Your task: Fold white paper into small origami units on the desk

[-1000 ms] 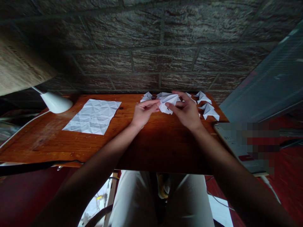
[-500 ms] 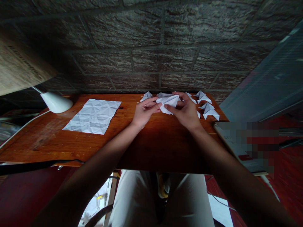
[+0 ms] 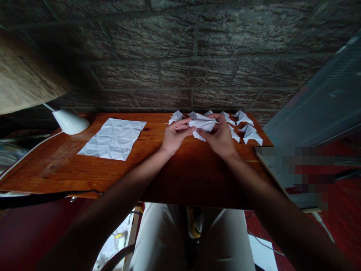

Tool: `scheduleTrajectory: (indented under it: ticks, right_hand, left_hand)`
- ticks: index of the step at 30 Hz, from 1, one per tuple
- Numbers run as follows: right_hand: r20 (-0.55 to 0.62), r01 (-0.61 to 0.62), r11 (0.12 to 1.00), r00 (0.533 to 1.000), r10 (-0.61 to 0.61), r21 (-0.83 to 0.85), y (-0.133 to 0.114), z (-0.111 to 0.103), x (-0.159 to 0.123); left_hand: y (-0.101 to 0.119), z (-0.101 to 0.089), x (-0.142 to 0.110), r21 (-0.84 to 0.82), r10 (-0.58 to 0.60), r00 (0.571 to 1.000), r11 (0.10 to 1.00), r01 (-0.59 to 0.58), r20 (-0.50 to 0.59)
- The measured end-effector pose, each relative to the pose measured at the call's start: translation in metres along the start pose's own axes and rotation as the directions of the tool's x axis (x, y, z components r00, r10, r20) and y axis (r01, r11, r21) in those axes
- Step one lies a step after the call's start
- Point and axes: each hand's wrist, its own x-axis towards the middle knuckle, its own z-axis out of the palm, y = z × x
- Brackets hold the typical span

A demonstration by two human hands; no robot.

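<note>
Between both hands is a folded white origami paper piece (image 3: pixel 202 125), raised over the back part of the wooden table. My left hand (image 3: pixel 176 136) pinches its left edge, thumb in front and fingers behind. On the opposite side, my right hand (image 3: pixel 220 134) is closed on it, with the thumb pressed on the front and the index finger along the top. Several similar folded paper pieces stand behind and to the right, such as one at the right end (image 3: pixel 250 134) and one at the left end (image 3: pixel 177 116). My hands partly hide some of them.
A creased white paper sheet (image 3: pixel 114 139) lies flat on the left of the wooden table (image 3: pixel 186 173). Beyond it stands a white lamp base (image 3: pixel 70 123) under a tan shade (image 3: pixel 31 75). A brick wall (image 3: pixel 175 75) borders the back; a grey panel (image 3: pixel 310 94) is at right.
The right hand has shifted slightly on the folded paper, which is now a little lower and tilted differently. Both hands still hold it. The whole view has moved slightly.
</note>
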Motion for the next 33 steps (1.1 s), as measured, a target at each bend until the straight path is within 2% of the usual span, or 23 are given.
scheduleTrajectory:
  ticks: [4,8,11,14,17,23,28,33]
  right_hand:
    - [-0.024,0.010,0.991,1.000,-0.013,-0.130,0.003,0.000,0.000]
    - [0.048,0.003,1.000,0.999,-0.002,-0.024,0.002,-0.003,0.004]
    - [0.082,-0.121,0.989,0.990,0.114,0.087,-0.002,-0.007,0.008]
    - [0.210,-0.274,0.949,0.948,0.239,0.159,-0.004,-0.011,0.009]
    - [0.325,-0.347,0.915,0.906,0.271,0.204,-0.006,-0.014,0.009]
    - [0.353,-0.466,0.844,0.862,0.364,0.267,-0.004,-0.016,0.010]
    - [0.371,-0.450,0.860,0.861,0.348,0.239,0.000,-0.016,0.010]
    - [0.278,-0.289,0.940,0.932,0.232,0.184,0.002,-0.008,0.005]
  left_hand:
    - [0.001,-0.001,0.000,-0.005,0.021,0.999,1.000,-0.021,0.030]
    - [0.003,-0.007,0.004,0.053,0.053,0.998,0.997,-0.054,0.024]
    - [0.006,-0.010,0.007,0.100,0.080,0.993,0.991,-0.089,0.084]
    - [0.008,-0.010,0.007,0.095,0.086,0.986,0.990,-0.100,0.141]
    - [0.009,-0.009,0.006,0.071,0.080,0.986,0.993,-0.091,0.144]
    - [0.008,-0.008,0.005,0.059,0.055,0.993,0.996,-0.062,0.106]
    - [0.005,-0.008,0.005,0.091,0.056,0.995,0.994,-0.063,0.079]
    - [0.006,-0.010,0.004,0.114,0.064,0.994,0.991,-0.073,0.088]
